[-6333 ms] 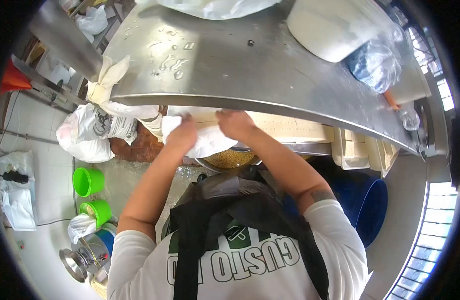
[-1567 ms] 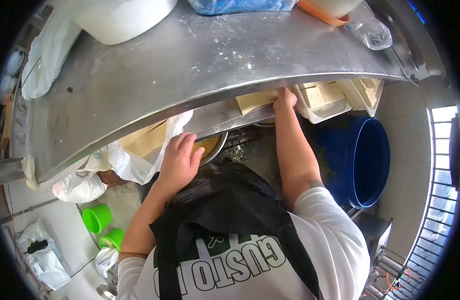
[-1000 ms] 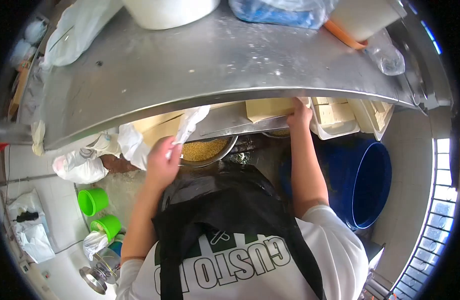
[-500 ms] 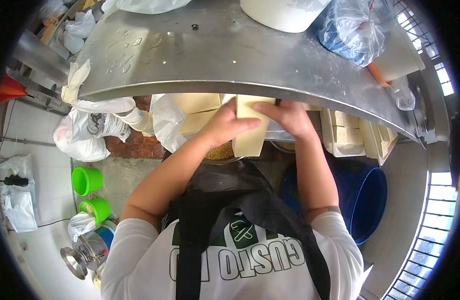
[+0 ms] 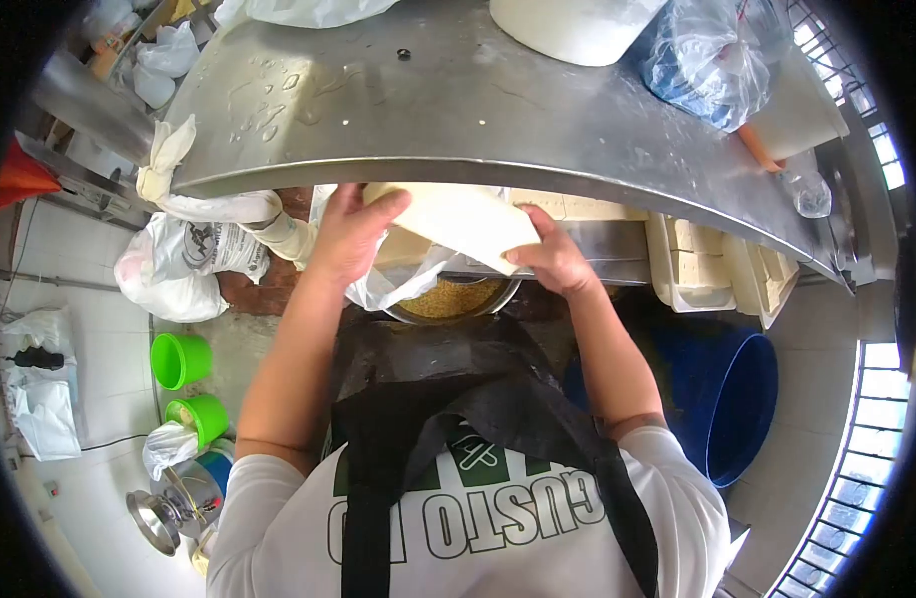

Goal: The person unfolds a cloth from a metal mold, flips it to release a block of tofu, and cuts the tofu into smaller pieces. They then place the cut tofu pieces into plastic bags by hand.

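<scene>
A long, pale block of tofu is held sideways between my two hands, just below the steel table's edge. My left hand grips its left end, thumb on top. My right hand is closed on the right end, with some fingers hidden behind it. Under the block lies a white plastic bag with more pale blocks partly inside. Beneath it is a metal bowl of yellow grains or beans. More cut tofu blocks sit on the shelf behind my right hand.
The steel table overhangs the work area, with a white bucket and a bagged blue item on it. White trays of tofu stand right. A blue barrel is at my right; green buckets are at left.
The block has turned from upright to a slanting, sideways position. My left hand has moved left and my right hand slightly left and down, exposing more of the bowl and the shelf blocks.
</scene>
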`<state>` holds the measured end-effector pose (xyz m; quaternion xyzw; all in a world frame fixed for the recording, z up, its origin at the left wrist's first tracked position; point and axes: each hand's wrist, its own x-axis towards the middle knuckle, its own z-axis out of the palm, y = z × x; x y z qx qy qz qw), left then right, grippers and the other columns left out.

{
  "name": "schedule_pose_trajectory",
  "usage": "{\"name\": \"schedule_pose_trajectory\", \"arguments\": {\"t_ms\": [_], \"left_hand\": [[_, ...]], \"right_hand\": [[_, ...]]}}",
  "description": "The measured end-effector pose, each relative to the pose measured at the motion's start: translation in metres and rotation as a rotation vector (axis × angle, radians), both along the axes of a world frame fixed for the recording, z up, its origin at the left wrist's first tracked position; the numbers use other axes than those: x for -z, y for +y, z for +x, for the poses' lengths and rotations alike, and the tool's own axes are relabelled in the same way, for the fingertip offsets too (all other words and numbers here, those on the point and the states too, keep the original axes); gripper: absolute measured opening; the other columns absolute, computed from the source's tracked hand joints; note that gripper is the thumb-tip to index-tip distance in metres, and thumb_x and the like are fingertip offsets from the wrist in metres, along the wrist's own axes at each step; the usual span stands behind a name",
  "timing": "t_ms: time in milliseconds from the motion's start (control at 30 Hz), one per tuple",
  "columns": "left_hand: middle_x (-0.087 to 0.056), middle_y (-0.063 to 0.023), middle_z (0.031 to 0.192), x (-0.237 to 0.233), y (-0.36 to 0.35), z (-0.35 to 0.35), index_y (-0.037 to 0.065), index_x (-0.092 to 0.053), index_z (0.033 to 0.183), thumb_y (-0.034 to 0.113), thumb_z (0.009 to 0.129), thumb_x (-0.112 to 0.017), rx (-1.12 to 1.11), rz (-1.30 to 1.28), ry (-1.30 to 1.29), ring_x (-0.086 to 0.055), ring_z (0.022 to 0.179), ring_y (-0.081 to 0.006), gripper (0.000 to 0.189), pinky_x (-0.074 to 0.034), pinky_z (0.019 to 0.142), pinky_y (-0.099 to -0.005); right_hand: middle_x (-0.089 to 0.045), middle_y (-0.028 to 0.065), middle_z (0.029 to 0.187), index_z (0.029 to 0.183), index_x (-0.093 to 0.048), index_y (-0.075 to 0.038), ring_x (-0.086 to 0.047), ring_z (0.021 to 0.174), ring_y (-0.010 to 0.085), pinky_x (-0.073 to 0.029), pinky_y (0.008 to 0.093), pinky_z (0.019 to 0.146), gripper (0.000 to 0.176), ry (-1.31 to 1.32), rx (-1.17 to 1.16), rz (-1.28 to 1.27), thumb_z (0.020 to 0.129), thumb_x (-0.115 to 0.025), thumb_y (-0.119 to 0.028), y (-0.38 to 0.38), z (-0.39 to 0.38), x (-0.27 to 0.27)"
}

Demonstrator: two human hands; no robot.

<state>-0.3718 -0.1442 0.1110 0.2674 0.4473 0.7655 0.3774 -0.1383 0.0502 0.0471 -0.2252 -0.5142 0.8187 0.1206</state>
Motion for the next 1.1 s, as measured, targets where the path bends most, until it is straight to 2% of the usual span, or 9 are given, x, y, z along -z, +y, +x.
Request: {"name": "schedule_pose_trajectory", "arguments": {"t_ms": [200, 300, 567, 633, 733, 800, 900, 1000, 1100], "left_hand": [[-0.068, -0.0097, 0.123, 0.080, -0.058, -0.054, 0.001, -0.059, 0.132, 0.026, 0.093, -0.077, -0.105, -0.535, -0.051, -0.068, 0.109, -0.0233, 0.049, -0.058, 0.088, -0.0425], [-0.066, -0.0115, 0.128, 0.110, -0.069, -0.059, 0.002, -0.057, 0.133, 0.025, 0.094, -0.076, -0.051, -0.757, -0.028, -0.066, 0.114, -0.0257, 0.050, -0.059, 0.088, -0.0457], [-0.067, -0.0148, 0.127, 0.135, -0.063, -0.059, 0.000, -0.058, 0.129, 0.035, 0.094, -0.074, 0.025, -0.819, -0.021, -0.067, 0.112, -0.0294, 0.052, -0.056, 0.092, -0.0486], [-0.065, -0.0238, 0.131, 0.135, -0.060, -0.067, -0.006, -0.056, 0.128, 0.038, 0.095, -0.071, -0.059, -1.148, 0.795, -0.066, 0.116, -0.0384, 0.057, -0.053, 0.098, -0.0494], [-0.059, -0.0341, 0.135, 0.106, -0.067, -0.058, -0.012, -0.051, 0.133, 0.039, 0.096, -0.069, 0.179, -1.356, 1.180, -0.065, 0.115, -0.0458, 0.066, -0.053, 0.099, -0.0487], [-0.059, -0.0376, 0.132, 0.057, -0.064, -0.047, -0.016, -0.046, 0.137, 0.031, 0.097, -0.067, 0.194, -1.353, 1.175, -0.066, 0.113, -0.0448, 0.066, -0.054, 0.097, -0.0496], [-0.064, -0.0363, 0.121, -0.008, -0.053, -0.034, -0.016, -0.049, 0.134, 0.016, 0.092, -0.066, -0.052, -1.251, 1.570, -0.071, 0.106, -0.0407, 0.056, -0.058, 0.090, -0.0467], [-0.064, -0.0316, 0.124, 0.006, -0.036, -0.048, -0.012, -0.053, 0.133, 0.019, 0.097, -0.063, 0.170, -1.354, 1.704, -0.071, 0.101, -0.0403, 0.049, -0.059, 0.086, -0.0461], [-0.066, -0.0279, 0.119, 0.041, -0.027, -0.039, -0.009, -0.055, 0.133, 0.020, 0.086, -0.076, 0.413, -1.255, 1.846, -0.071, 0.097, -0.0404, 0.060, -0.059, 0.084, -0.0451]], "right_hand": [[-0.063, 0.0194, 0.130, 0.144, -0.049, -0.001, -0.063, 0.116, 0.0244, -0.052, 0.0395, 0.100, 0.063, -0.078, 0.110, 0.291, 0.089, -0.080, -0.007, -0.002, -0.085, 0.031], [-0.063, 0.0195, 0.127, 0.143, -0.044, 0.000, -0.062, 0.116, 0.0254, -0.051, 0.0404, 0.099, 0.062, -0.188, 0.098, 0.125, 0.092, -0.077, -0.011, -0.014, -0.096, 0.087], [-0.061, 0.0224, 0.122, 0.140, -0.037, 0.001, -0.062, 0.110, 0.0263, -0.053, 0.0404, 0.094, 0.061, -0.202, 0.299, 0.124, 0.093, -0.074, -0.011, -0.028, -0.098, 0.134], [-0.062, 0.0236, 0.124, 0.137, -0.041, 0.002, -0.063, 0.115, 0.0286, -0.051, 0.0407, 0.098, 0.057, -0.250, 0.362, 0.271, 0.093, -0.074, -0.015, -0.033, -0.109, 0.141], [-0.063, 0.0242, 0.127, 0.139, -0.043, 0.002, -0.063, 0.120, 0.0326, -0.049, 0.0412, 0.103, 0.060, -0.284, 0.257, 0.680, 0.093, -0.075, -0.020, -0.041, -0.098, 0.133], [-0.063, 0.0249, 0.130, 0.146, -0.039, 0.001, -0.062, 0.123, 0.0365, -0.048, 0.0436, 0.106, 0.071, -0.310, 0.157, 0.683, 0.091, -0.076, -0.025, -0.038, -0.090, 0.112], [-0.058, 0.0228, 0.138, 0.156, -0.027, -0.009, -0.055, 0.133, 0.0326, -0.045, 0.0428, 0.111, 0.085, -0.319, -0.109, 0.889, 0.091, -0.077, -0.030, -0.028, -0.082, 0.109], [-0.059, 0.0257, 0.137, 0.157, -0.025, -0.007, -0.058, 0.131, 0.0392, -0.046, 0.0452, 0.111, 0.090, -0.313, -0.246, 0.930, 0.088, -0.078, -0.032, -0.021, -0.087, 0.100], [-0.061, 0.0290, 0.135, 0.156, -0.025, -0.005, -0.059, 0.128, 0.0447, -0.047, 0.0462, 0.110, 0.093, -0.698, -0.221, 0.865, 0.086, -0.079, -0.031, -0.044, -0.102, 0.080]]}}
